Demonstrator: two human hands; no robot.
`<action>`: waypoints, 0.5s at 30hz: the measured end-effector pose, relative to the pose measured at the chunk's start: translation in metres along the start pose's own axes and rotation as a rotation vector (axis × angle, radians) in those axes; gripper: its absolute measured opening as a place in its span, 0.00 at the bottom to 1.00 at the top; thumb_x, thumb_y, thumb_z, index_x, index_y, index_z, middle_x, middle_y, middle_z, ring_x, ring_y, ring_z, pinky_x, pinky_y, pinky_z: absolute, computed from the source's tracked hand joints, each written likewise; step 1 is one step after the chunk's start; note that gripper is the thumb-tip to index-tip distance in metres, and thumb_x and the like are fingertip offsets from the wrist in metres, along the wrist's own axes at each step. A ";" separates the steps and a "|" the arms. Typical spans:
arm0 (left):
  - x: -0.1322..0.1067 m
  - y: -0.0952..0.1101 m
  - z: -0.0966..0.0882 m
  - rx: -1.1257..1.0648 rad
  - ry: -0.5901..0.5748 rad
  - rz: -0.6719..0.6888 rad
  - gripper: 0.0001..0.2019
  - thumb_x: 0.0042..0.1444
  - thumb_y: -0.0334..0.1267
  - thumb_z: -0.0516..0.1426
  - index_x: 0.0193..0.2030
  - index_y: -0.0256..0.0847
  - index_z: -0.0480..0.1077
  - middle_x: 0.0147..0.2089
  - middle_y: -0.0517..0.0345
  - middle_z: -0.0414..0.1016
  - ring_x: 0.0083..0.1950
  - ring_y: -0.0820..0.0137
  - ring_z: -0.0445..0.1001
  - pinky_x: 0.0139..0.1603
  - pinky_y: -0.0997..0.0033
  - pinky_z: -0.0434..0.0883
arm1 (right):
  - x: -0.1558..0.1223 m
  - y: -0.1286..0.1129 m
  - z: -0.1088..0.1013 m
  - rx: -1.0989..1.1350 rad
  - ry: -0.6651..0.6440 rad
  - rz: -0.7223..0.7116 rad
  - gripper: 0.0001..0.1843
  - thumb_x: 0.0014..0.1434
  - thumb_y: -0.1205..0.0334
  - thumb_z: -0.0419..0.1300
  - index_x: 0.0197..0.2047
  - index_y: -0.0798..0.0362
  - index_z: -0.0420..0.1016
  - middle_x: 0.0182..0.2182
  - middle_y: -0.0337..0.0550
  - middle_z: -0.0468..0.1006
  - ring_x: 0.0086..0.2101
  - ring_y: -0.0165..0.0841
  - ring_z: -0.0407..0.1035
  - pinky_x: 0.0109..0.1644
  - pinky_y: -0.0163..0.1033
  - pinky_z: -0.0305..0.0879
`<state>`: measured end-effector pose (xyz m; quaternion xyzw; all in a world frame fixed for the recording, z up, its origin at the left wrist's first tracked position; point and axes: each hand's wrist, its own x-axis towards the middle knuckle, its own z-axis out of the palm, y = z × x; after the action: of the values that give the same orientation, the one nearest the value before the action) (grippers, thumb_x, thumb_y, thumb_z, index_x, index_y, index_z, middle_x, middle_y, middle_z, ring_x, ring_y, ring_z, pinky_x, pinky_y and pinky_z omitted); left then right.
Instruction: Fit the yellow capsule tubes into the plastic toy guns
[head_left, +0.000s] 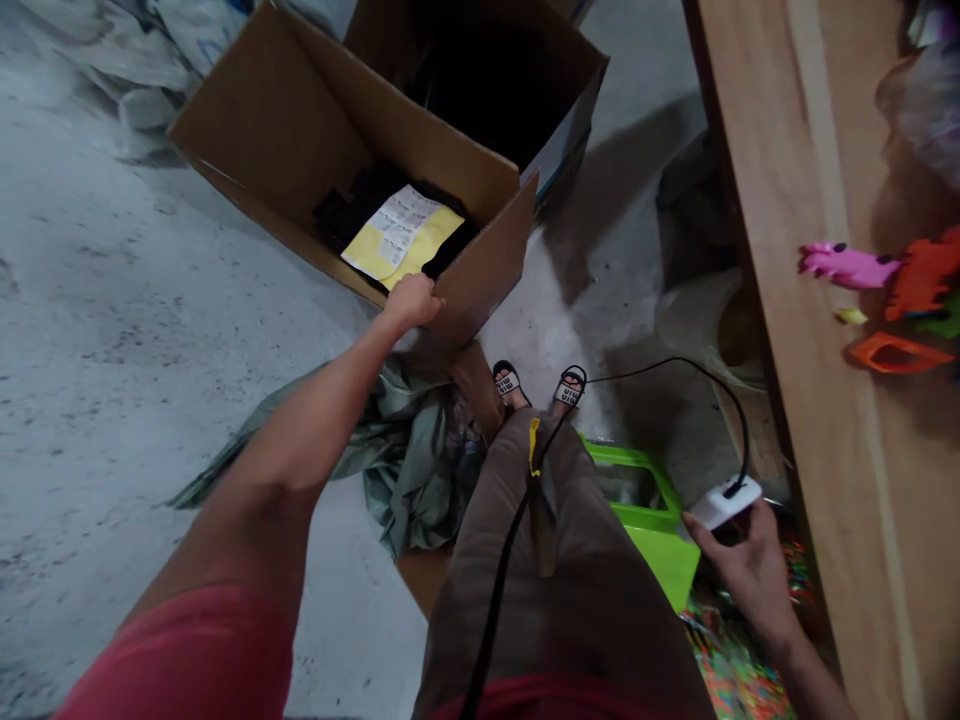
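Note:
My left hand [412, 302] is closed at the near corner of an open cardboard box [480, 270], its fingers curled over the rim. Just beyond the knuckles, a yellow sheet with white printed labels [401, 235] lies on black items [446, 245] inside this box. Whether my fingers also touch the sheet is hidden. Down at the right, my right hand [750, 565] grips a white power bank-like block [724, 503] between thumb and fingers. A black cable [694, 365] is plugged into the block and loops across to my legs.
Another open box [562, 140] stands behind. Grey-green cloth [420, 450] lies beside my legs. A bright green plastic container [660, 545] and bags of colourful small pieces [739, 660] sit at right, by a wooden table [810, 420] bearing a pink toy [851, 267] and orange toys [900, 352].

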<state>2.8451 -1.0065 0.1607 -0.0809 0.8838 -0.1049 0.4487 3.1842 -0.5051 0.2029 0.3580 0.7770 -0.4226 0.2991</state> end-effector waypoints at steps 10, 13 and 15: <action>-0.024 0.039 0.084 -0.081 -0.038 -0.051 0.17 0.68 0.37 0.54 0.53 0.28 0.78 0.52 0.31 0.80 0.55 0.54 0.80 0.54 0.65 0.75 | -0.030 0.016 0.032 -0.043 -0.003 -0.035 0.41 0.48 0.37 0.70 0.58 0.52 0.66 0.47 0.47 0.72 0.49 0.49 0.69 0.60 0.59 0.64; -0.018 0.075 0.095 -0.123 -0.043 0.050 0.16 0.68 0.36 0.54 0.52 0.27 0.79 0.53 0.29 0.80 0.57 0.53 0.80 0.57 0.63 0.74 | -0.036 0.026 0.041 -0.011 0.005 0.000 0.43 0.47 0.37 0.71 0.59 0.52 0.65 0.50 0.49 0.71 0.50 0.49 0.69 0.62 0.60 0.63; -0.023 0.101 0.102 -0.150 -0.069 0.125 0.16 0.68 0.34 0.53 0.51 0.28 0.80 0.53 0.29 0.80 0.56 0.53 0.80 0.56 0.63 0.73 | -0.039 0.027 0.046 0.023 0.015 0.037 0.44 0.47 0.37 0.72 0.60 0.51 0.65 0.51 0.49 0.71 0.51 0.50 0.69 0.63 0.60 0.63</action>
<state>2.9364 -0.9155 0.0932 -0.0628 0.8766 -0.0074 0.4771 3.2356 -0.5468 0.1995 0.3788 0.7675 -0.4234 0.2970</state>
